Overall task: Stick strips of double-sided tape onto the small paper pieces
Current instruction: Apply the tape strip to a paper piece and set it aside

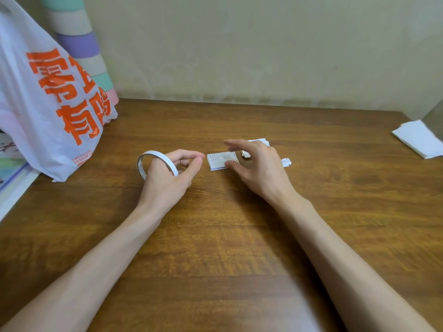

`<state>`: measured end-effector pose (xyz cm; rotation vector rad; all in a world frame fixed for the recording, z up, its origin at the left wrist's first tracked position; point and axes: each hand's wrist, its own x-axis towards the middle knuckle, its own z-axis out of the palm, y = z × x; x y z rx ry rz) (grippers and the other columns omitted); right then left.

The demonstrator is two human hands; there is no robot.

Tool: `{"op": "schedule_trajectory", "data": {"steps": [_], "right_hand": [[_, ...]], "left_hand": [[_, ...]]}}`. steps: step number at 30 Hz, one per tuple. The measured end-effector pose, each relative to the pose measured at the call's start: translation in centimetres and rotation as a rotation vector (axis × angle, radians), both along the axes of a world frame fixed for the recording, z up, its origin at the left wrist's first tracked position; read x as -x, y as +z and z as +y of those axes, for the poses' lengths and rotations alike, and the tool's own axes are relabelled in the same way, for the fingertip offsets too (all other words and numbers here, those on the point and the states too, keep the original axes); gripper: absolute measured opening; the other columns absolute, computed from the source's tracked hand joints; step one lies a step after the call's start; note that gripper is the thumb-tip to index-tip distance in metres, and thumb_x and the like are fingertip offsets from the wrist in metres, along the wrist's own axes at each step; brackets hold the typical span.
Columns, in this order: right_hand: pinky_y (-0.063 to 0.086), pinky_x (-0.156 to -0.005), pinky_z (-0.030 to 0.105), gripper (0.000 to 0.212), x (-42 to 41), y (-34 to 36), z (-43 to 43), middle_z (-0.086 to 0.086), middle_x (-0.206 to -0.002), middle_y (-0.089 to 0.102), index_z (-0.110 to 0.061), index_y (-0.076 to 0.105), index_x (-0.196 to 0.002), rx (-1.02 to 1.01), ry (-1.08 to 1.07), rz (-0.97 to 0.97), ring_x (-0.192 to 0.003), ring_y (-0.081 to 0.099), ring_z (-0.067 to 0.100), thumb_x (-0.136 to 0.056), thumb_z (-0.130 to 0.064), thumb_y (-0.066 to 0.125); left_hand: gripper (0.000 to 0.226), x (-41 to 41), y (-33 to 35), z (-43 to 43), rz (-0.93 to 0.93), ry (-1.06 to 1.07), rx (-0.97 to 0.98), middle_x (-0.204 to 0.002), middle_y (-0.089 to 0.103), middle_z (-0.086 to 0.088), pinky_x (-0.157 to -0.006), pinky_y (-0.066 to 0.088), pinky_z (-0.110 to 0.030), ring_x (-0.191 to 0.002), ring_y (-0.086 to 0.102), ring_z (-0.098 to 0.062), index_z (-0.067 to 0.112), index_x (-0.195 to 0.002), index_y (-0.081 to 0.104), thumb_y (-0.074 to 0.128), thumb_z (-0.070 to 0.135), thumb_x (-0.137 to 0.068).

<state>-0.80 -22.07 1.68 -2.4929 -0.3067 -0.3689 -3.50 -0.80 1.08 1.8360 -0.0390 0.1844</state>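
One small rectangular white paper piece (221, 160) with fine print lies flat on the brown wooden table (215, 236), between the hands. At its left edge the left hand (170, 174) pinches thumb to forefinger, its fingers curled through a thin white ring of double-sided tape (153, 153). The right hand (259, 164), fingers spread wide, covers the paper's right side. White paper scraps (286, 161) lie further right.

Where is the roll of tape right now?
In the head view, the tape roll is left of centre, held by the left hand over the wooden table, just left of the small printed paper piece.
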Motion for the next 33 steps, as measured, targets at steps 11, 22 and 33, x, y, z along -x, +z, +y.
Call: {"op": "schedule_trajectory", "data": {"steps": [11,22,33], "right_hand": [[0.046,-0.095,0.032,0.054,-1.8,-0.8,1.6,-0.016,-0.114,0.077,-0.038,0.063,-0.141,0.056,-0.052,-0.002,-0.119,0.064,0.017,-0.090,-0.044,0.079],[0.036,-0.101,0.036,0.034,-2.3,0.4,1.2,-0.002,-0.116,0.079,-0.032,0.069,-0.136,0.160,0.013,-0.047,-0.118,0.066,0.025,-0.103,-0.028,0.064],[0.035,-0.083,0.028,0.031,-2.2,-1.0,1.5,-0.006,-0.105,0.081,-0.024,0.072,-0.130,0.134,0.018,-0.195,-0.088,0.052,0.024,-0.100,-0.021,0.068]], "left_hand": [[0.011,-0.6,-0.5,0.4,0.004,0.006,-0.004,-0.096,0.075,0.008,-0.069,0.053,-0.030,-0.082,0.066,-0.006,0.036,-0.106,0.079,0.072,0.038,-0.097],[0.010,-0.3,0.2,0.4,0.007,0.015,-0.019,-0.092,0.075,0.008,-0.075,0.062,-0.043,-0.075,0.067,-0.004,0.034,-0.105,0.079,0.072,0.035,-0.097],[0.010,-0.1,0.5,0.3,0.018,0.010,-0.026,-0.092,0.075,0.006,-0.081,0.062,-0.049,-0.081,0.070,-0.010,0.034,-0.105,0.079,0.073,0.034,-0.098]]}}
